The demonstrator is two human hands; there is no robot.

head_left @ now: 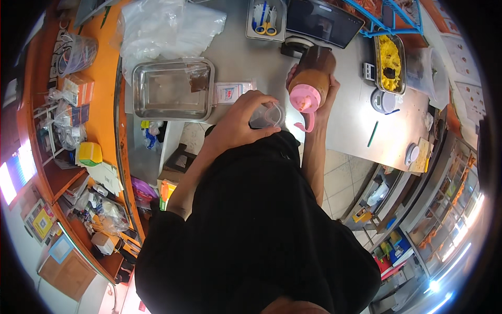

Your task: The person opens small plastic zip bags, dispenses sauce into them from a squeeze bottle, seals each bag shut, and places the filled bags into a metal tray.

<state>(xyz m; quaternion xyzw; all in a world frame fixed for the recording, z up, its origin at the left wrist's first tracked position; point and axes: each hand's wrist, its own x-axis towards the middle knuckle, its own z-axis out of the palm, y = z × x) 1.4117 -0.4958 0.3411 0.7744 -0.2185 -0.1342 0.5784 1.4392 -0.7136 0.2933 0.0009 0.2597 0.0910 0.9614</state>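
Note:
My left hand [241, 116] grips a small clear plastic cup [259, 118] by its rim, thumb and fingers at opposite sides. Beside it, my right hand [329, 97] is wrapped round a squeeze bottle [320, 65] of brown sauce. The bottle is tilted, its pink cap [303, 97] toward me and its pink lid flap hanging open. The cap is close to the cup but apart from it; I cannot make out any sauce in the cup. A white and pink printed packet [228, 93] lies on the metal table just beyond my left hand.
A rectangular metal tray [137, 97] with a brown piece in it stands at left, near clear plastic bags [157, 31]. At the back are a tray with scissors [249, 30] and a dark screen [319, 23]. Yellow food fills a tray [402, 63]; a green pen [373, 134] lies right.

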